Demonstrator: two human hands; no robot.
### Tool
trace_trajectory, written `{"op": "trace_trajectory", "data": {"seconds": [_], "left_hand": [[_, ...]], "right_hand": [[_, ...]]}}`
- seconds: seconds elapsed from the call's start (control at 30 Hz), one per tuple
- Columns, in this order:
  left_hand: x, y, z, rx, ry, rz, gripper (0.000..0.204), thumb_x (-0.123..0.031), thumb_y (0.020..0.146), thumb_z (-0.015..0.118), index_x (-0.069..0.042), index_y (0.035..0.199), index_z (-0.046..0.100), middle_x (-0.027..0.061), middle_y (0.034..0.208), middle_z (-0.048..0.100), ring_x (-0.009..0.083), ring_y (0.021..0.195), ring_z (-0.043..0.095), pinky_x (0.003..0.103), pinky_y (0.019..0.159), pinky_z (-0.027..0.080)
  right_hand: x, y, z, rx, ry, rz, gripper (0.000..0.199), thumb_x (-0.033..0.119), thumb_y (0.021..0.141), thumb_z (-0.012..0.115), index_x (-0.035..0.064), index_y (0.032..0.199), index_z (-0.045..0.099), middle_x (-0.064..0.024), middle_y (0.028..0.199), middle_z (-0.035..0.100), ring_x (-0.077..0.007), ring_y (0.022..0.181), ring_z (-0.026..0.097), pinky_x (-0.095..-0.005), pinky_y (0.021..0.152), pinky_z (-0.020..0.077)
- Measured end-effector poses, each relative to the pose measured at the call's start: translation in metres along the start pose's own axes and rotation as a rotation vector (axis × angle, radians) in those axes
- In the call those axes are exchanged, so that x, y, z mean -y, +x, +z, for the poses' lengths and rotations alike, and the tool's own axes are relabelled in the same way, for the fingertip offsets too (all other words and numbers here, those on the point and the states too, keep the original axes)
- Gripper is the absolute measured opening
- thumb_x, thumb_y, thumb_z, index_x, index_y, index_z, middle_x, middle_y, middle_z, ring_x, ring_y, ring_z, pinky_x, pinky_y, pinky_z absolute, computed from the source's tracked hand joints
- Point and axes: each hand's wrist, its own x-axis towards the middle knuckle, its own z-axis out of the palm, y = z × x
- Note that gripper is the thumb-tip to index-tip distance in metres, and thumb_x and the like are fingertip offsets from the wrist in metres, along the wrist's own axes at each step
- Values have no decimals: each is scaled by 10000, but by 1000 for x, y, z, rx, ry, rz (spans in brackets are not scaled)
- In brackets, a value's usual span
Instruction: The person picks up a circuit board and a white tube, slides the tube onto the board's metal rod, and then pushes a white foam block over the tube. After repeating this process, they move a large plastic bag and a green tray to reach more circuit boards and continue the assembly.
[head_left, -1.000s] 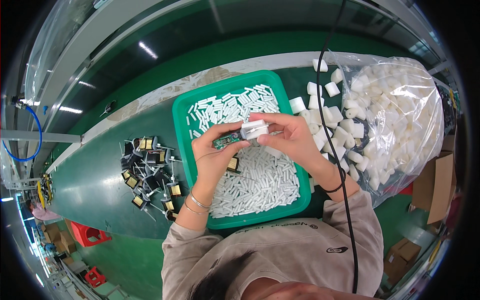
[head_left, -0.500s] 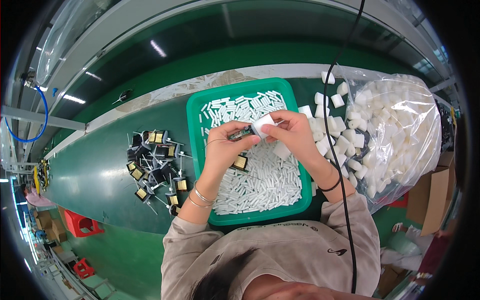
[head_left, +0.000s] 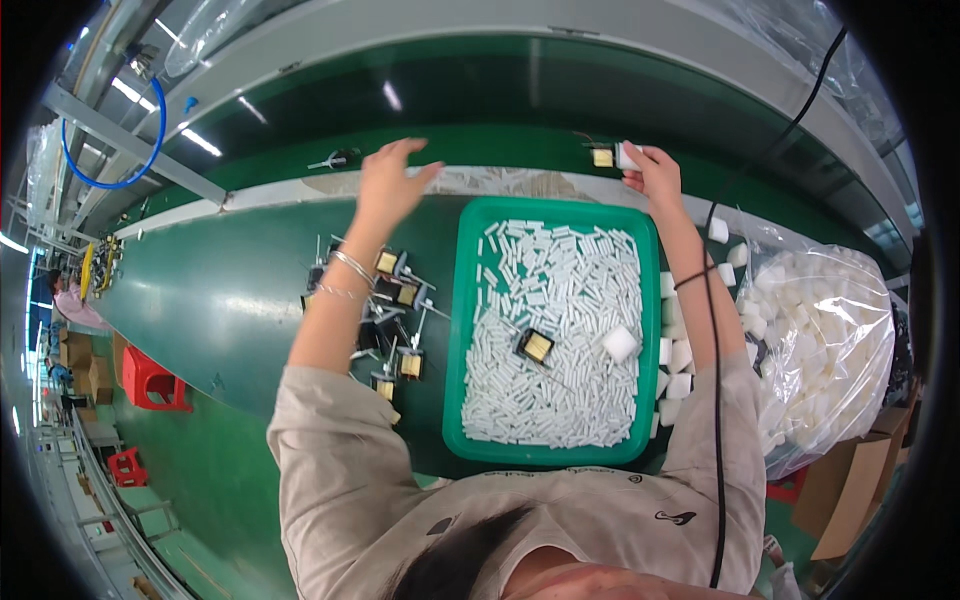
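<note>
At the far right of the tray, my right hand (head_left: 655, 176) grips a small black electronic part (head_left: 603, 157) with a gold face by the white foam plug (head_left: 629, 155) on its end. It is over the green strip past the table's pale edge. My left hand (head_left: 392, 182) is empty, its fingers spread, close to another dark part with wire leads (head_left: 343, 158) on that strip. Between my arms stands a green tray (head_left: 452, 370) full of small white tubes (head_left: 545, 410). On the tubes lie a gold-faced part (head_left: 537, 346) and a loose foam plug (head_left: 620, 343).
Several similar gold-faced parts (head_left: 410, 364) with leads are piled on the green table (head_left: 220, 290), left of the tray. A clear plastic bag of foam plugs (head_left: 825, 330) bulges at the right. A black cable (head_left: 716, 420) hangs across my right arm.
Both hands have left their joint hold above the tray. My right hand has carried the part with its plug far and right; my left hand has let go and reached far left, opening.
</note>
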Motion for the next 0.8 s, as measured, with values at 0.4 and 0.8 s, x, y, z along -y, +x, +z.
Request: {"op": "trace_trajectory", "data": {"seconds": [0.4,0.8], "left_hand": [[190,28,3,389,467,-311,459,-159,708,639,-258,1142,528,23,1117,570,276,1093,475,491,848,411],[16,-8,-23,202,-1060,-493,330,-282,888,414,-50,1082,547,2,796,557,98,742,511,252,676,377]], "right_hand": [[-1,-73,6,63,-1036,-826,602,368,716,673,127,1228,466,-160,1288,353,-343,1102,394,-399,883,380],[4,-170,-50,375,-923,-568,121,120,732,623,55,835,613,-67,767,625,-250,750,542,-334,673,415]]}}
